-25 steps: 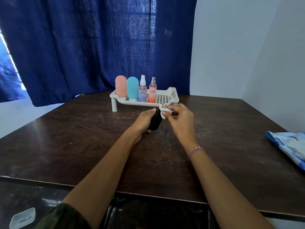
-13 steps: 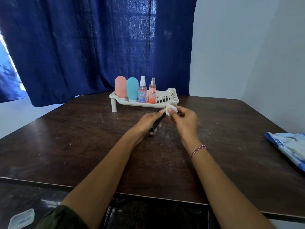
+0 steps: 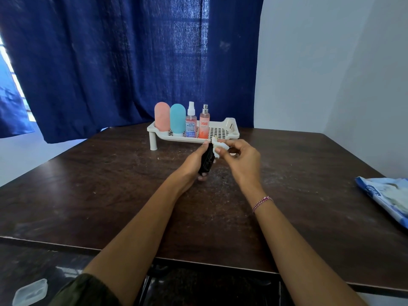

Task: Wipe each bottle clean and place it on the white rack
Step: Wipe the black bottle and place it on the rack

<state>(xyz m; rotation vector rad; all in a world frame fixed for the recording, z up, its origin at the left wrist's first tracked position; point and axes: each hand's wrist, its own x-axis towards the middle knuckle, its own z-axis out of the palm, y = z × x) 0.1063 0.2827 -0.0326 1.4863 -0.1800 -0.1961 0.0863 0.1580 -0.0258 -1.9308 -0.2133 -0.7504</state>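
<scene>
While four bottles stood at the left end of the rack, the left hand gripped a tilted black bottle just in front of it. The right hand pinched a white wipe against the bottle's top. Far right on the surface lay a blue packet.

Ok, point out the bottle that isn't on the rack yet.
The black bottle, gripped by the left hand in front of the white rack; the other four stand on the rack.
</scene>
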